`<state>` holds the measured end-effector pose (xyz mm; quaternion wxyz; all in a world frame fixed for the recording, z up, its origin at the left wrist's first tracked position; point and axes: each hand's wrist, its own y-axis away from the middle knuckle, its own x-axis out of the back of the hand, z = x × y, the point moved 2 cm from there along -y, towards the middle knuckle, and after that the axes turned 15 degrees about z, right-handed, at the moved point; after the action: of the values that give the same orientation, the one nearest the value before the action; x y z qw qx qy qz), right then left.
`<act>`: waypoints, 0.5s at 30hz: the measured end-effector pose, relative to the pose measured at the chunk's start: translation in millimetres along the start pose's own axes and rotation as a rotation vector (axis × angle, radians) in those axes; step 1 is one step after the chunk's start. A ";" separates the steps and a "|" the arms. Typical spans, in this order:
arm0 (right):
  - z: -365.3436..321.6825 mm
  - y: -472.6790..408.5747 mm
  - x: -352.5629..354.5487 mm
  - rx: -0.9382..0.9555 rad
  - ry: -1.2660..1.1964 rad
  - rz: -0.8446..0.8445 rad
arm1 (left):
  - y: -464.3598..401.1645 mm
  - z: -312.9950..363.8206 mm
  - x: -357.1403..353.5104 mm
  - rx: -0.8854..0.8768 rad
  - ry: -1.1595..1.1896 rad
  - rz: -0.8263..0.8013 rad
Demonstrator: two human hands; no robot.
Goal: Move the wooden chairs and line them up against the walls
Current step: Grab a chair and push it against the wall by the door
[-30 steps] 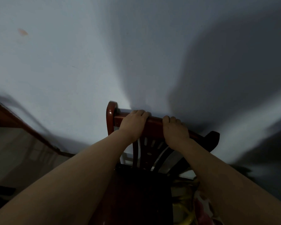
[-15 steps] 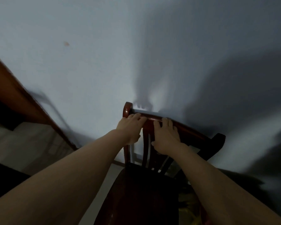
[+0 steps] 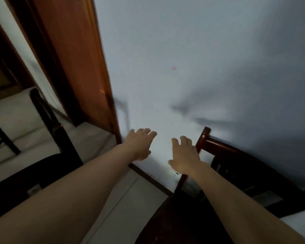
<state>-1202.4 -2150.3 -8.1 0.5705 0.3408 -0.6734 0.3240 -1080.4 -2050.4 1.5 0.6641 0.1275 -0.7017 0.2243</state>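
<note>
A dark red wooden chair (image 3: pixel 224 147) stands at the lower right with its backrest against the pale wall (image 3: pixel 192 59). My right hand (image 3: pixel 184 155) hovers just left of the chair's top rail, fingers spread, holding nothing. My left hand (image 3: pixel 140 144) is further left in front of the wall, also spread with nothing in it. A second dark chair (image 3: pixel 48 120) stands at the left near the doorway, its seat partly hidden behind my left forearm.
An orange-brown wooden door frame (image 3: pixel 81 59) rises left of the wall. Pale floor tiles (image 3: pixel 130 199) lie between the two chairs. A dark skirting strip (image 3: pixel 148 176) runs along the wall's base.
Both hands have let go of the chair's top rail and lifted off to its left. The view has swung left, bringing the door frame and second chair into sight.
</note>
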 end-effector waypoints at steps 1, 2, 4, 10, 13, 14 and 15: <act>-17.5 -1.3 -1.9 0.022 -0.003 -0.001 | 9.0 -16.8 2.6 0.015 -0.006 0.007; -38.9 -2.4 -4.1 0.042 -0.007 -0.003 | 20.2 -37.1 5.3 0.035 -0.009 0.013; -76.0 -3.3 -8.0 0.073 -0.010 -0.010 | 41.0 -71.1 9.5 0.079 -0.007 0.022; -193.0 -9.6 -17.0 0.172 -0.004 0.000 | 102.6 -173.9 24.7 0.113 -0.054 0.048; -245.0 -13.3 -21.6 0.214 -0.016 0.017 | 125.9 -224.9 34.6 0.179 -0.035 0.041; -259.4 -14.9 -22.1 0.229 -0.018 0.022 | 131.3 -239.4 37.8 0.203 -0.016 0.045; -274.9 -17.2 -23.2 0.247 -0.021 0.027 | 137.6 -254.3 41.0 0.226 -0.001 0.053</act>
<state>-1034.9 -1931.0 8.0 0.5125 0.4031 -0.6387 0.4085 -927.0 -1803.1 26.5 0.6390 0.1832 -0.6754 0.3193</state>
